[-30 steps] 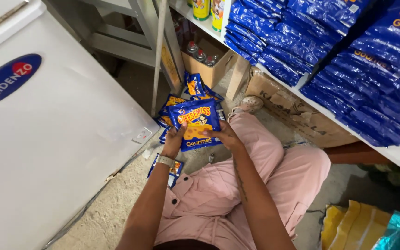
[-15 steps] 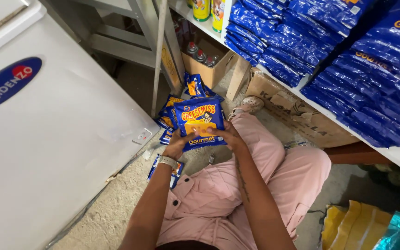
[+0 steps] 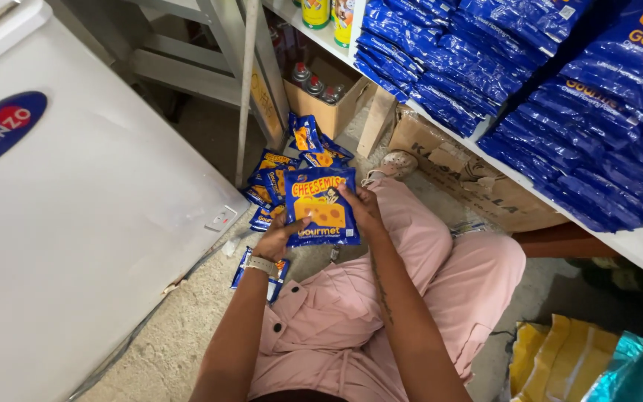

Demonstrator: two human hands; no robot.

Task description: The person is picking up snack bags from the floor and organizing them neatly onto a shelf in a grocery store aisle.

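**Two hands on one blue snack packet**

Two hands hold a single blue snack packet [image 3: 321, 206] upright above the floor, in front of the seated person's knees. The left hand [image 3: 275, 240] is closed on the packet's lower left edge, thumb on the front face. The right hand [image 3: 362, 208] is closed on its right edge, fingers curled over the side. The packet's front shows a yellow cheese-wedge picture and faces the camera.

Just beyond the held packet, a loose pile of matching packets [image 3: 286, 175] lies on the concrete floor [image 3: 180, 327], spread toward a metal shelf leg [image 3: 245, 89]. One more packet [image 3: 251, 264] lies flat under the left wrist, partly hidden by it. The wrist carries a pale watch [image 3: 260, 264].

A white chest freezer [image 3: 76, 223] stands along the person's left. To the right, a white shelf [image 3: 634, 246] carries tightly stacked rows of blue packets [image 3: 530, 67]. Beneath it sit a flattened cardboard box [image 3: 478, 186] and an open carton holding bottles [image 3: 325, 93]. The person wears pink trousers [image 3: 381, 313] and a pale shoe [image 3: 396, 164].
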